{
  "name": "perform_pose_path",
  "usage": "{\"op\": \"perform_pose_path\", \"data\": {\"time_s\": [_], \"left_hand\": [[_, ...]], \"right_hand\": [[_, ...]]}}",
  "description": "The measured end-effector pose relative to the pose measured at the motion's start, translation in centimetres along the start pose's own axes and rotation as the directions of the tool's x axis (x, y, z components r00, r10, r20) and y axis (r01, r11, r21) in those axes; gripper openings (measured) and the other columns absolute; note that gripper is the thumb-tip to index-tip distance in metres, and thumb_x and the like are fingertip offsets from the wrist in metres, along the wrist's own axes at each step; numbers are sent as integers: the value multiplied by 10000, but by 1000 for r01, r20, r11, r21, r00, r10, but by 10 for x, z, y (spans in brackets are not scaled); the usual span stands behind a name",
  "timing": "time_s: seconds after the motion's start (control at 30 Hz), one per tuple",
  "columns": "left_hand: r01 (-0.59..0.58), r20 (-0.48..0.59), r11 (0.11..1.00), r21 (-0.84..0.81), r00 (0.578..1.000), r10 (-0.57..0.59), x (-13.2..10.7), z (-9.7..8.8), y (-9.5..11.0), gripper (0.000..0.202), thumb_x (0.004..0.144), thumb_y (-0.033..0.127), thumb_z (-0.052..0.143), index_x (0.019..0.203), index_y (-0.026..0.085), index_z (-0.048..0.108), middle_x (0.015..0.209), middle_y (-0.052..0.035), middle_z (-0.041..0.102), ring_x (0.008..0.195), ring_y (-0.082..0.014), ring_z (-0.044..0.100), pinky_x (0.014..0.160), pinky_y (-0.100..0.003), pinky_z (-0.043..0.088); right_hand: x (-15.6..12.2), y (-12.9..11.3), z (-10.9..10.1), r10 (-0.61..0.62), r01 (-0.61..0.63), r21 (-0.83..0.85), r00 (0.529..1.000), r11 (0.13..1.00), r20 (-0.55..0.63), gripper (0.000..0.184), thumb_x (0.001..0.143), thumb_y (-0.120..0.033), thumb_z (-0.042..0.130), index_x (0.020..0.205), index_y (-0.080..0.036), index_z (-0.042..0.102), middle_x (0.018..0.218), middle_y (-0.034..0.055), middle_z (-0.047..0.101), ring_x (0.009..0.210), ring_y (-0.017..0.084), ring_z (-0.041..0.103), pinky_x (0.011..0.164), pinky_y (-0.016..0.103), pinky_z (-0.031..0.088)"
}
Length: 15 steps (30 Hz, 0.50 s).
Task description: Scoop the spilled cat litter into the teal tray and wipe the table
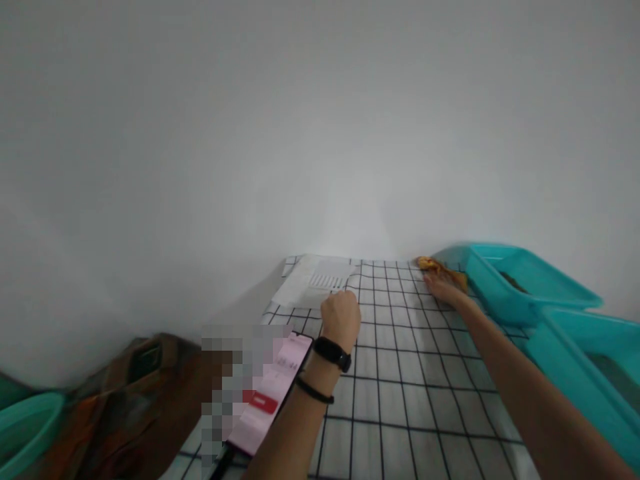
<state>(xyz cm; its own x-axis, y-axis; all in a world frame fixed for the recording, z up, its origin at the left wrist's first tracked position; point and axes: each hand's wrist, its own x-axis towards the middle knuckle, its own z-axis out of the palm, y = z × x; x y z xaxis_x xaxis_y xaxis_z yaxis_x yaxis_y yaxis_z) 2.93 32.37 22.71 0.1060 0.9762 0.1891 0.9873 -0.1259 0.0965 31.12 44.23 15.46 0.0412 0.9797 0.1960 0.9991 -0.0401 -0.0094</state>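
My left hand [341, 317] is closed in a fist at the near edge of a white printed sheet of paper [315, 283] that lies on the checked tablecloth [400, 387]. A black watch and a thin black band sit on that wrist. My right hand [443, 285] reaches far forward and rests on an orange cloth [436, 267] at the back of the table, beside a teal bin [505, 283]. Its fingers are pressed on the cloth; how tightly they grip is unclear.
A phone [273, 393] with a pink screen lies at the left of the table. Another teal bin [590, 373] stands at the right edge. A brown and orange bag [135, 393] and a teal bowl [25, 427] sit at the lower left. A plain white wall fills the background.
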Motion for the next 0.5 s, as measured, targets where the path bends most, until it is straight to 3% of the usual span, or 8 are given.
{"op": "perform_pose_path", "data": {"time_s": [0.13,0.23,0.37,0.5], "left_hand": [[-84,29,996,12,996,84,-4,2,9,370,934,64,361,998,64,725,980,-217,749,1048,-299,708,830,-381,558],[-130,52,991,19,990,129,-7,4,16,363,936,50,373,995,64,731,1002,-211,758,1050,-284,709,843,-373,554],[-101,91,994,28,991,98,-9,4,23,278,952,73,451,987,76,726,1019,-163,766,1043,-266,713,846,-399,569],[-66,96,998,17,993,64,-9,3,26,167,962,189,566,1024,122,706,1063,-81,761,1054,-221,701,918,-440,562]], "right_hand": [[-29,15,-4,203,-203,2,979,979,17,446,960,-376,630,1362,-196,554,1417,114,541,1227,288,575,1008,539,486],[-57,6,-6,216,-218,27,975,976,59,557,996,-382,553,1503,-192,423,1583,153,374,1414,344,405,1132,608,331],[-102,-17,-22,23,-34,66,987,997,159,606,1050,-279,310,1605,-65,194,1674,194,158,1535,310,175,1224,498,202],[-169,-54,-43,-221,203,98,944,974,244,607,1031,-290,344,1614,-173,221,1677,95,208,1540,250,176,1230,449,221]]}}
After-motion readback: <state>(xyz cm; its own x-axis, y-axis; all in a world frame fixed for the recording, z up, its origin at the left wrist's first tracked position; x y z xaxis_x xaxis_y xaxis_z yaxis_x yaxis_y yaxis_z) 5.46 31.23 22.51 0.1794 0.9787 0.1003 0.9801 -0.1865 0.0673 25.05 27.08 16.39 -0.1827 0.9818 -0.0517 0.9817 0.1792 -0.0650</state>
